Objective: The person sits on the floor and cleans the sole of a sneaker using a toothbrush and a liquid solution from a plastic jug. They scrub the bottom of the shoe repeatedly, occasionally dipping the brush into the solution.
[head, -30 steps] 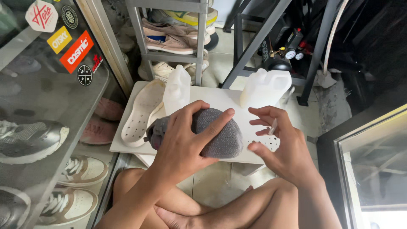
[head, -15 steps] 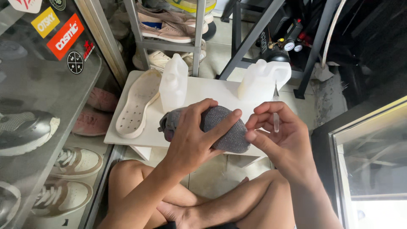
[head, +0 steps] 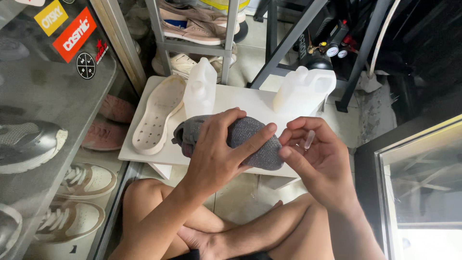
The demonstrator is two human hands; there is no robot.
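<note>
My left hand [head: 216, 154] grips a grey knit shoe [head: 250, 139] from above and holds it over the front edge of a small white table [head: 240, 98]. My right hand [head: 320, 156] is just right of the shoe's toe, its fingertips pinching a small clear tube-like object [head: 309, 139] held upright. A pale perforated insole [head: 159, 113] lies on the left part of the table. Two white plastic jugs, one at the left [head: 199, 89] and one at the right [head: 303, 89], stand at the back of the table.
A glass cabinet with sneakers [head: 29, 144] and stickers fills the left side. A metal rack [head: 192, 33] with shoes stands behind the table. Dark metal frame legs [head: 288, 43] and gauges [head: 337, 50] are at the back right. A glass-fronted box [head: 418, 192] is on the right. My crossed legs [head: 231, 231] are below.
My right hand rose from the table's right side, now pinching the small clear tube by the shoe's toe. The left hand keeps its hold on the shoe.
</note>
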